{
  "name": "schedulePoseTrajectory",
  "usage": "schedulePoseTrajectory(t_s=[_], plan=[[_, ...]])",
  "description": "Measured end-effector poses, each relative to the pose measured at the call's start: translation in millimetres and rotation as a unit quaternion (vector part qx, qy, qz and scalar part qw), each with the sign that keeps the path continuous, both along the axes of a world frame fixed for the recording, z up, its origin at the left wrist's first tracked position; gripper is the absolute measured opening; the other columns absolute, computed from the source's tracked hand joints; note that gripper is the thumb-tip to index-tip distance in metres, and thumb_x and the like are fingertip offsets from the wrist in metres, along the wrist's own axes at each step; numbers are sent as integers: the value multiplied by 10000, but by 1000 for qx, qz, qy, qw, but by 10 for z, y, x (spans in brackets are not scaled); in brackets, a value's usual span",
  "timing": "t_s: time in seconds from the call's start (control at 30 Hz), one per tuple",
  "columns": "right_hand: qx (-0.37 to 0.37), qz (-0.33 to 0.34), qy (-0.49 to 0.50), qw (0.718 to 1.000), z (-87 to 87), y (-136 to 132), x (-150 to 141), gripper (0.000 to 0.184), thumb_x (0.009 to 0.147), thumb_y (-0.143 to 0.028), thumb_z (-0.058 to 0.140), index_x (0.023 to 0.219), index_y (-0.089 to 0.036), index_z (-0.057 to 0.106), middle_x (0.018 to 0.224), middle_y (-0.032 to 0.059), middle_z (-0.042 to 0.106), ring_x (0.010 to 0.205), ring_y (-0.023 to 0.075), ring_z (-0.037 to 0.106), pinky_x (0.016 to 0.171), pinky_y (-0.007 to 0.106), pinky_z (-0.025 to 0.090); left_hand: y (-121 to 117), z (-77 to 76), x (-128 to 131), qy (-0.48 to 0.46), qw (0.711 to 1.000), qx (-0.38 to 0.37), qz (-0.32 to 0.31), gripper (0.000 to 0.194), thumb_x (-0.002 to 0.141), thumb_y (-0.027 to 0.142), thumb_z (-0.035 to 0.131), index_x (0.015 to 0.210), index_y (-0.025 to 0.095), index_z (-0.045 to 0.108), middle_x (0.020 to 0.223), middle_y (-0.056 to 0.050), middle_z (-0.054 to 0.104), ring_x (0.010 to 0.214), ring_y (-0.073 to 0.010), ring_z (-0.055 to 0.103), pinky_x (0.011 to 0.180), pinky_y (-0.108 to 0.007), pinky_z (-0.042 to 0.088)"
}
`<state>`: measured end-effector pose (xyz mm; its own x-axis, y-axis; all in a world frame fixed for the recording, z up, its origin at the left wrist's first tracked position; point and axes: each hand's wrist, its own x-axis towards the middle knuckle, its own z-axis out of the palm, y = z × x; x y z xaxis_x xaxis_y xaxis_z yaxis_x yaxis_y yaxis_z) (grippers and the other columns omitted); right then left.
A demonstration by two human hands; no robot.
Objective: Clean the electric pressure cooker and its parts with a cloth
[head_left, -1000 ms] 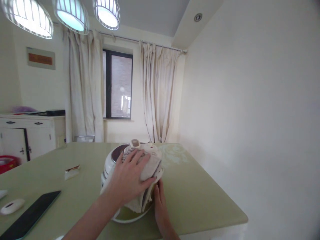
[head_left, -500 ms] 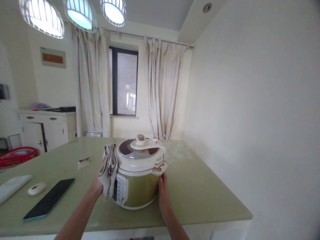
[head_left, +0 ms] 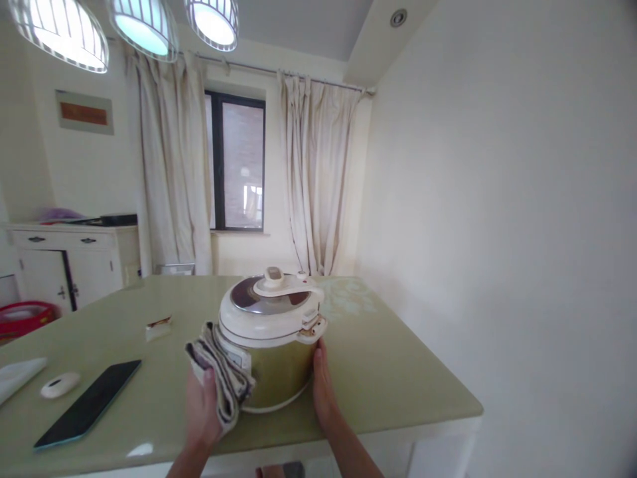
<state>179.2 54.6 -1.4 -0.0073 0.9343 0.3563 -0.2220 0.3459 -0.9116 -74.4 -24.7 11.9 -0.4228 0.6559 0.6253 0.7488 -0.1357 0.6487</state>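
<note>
An electric pressure cooker [head_left: 283, 372] with a white lid and a gold-green body stands upright on the pale green table [head_left: 398, 372]. In my left hand [head_left: 205, 405] is a folded striped cloth [head_left: 221, 372], pressed against the cooker's front left and covering most of its control panel [head_left: 237, 356]. The fingers behind the cloth are partly hidden. My right hand [head_left: 322, 388] rests along the right side of the cooker body, its fingers stretched out below the lid's side handle [head_left: 313, 328].
To the left on the table lie a dark phone [head_left: 89, 401], a white oval object [head_left: 60, 384], a white flat object [head_left: 20, 377] and a small packet [head_left: 158, 328]. A white cabinet [head_left: 94, 265] and red basin [head_left: 24, 320] stand beyond; a wall [head_left: 497, 199] runs along the right.
My left hand has brought the cloth down and right, from the cooker's left side onto its front panel. My right hand stays at the cooker's side. The view has shifted slightly right.
</note>
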Motion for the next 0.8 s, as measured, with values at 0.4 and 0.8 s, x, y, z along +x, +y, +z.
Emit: schedulePoseTrajectory(t_s=[0.4, 0.8], plan=[[-15, -6, -2, 1000, -28, -20, -1, 847, 970, -776, 470, 1637, -259, 405, 1735, 22, 270, 1633, 239, 176, 1346, 495, 81, -107, 845, 407, 53, 991, 115, 42, 754, 948, 595, 526, 1569, 198, 365, 1530, -195, 498, 1454, -392, 452, 1214, -594, 376], [-29, -8, -13, 999, -89, -30, -4, 801, 1021, -723, 425, 1666, -257, 333, 1751, 5, 229, 1640, 219, 139, 1350, 479, 64, 780, 2381, -78, 151, 962, -183, -134, 524, 861, 685, 508, 999, 244, 756, 1151, -112, 802, 1167, -358, 706, 1062, -448, 507]])
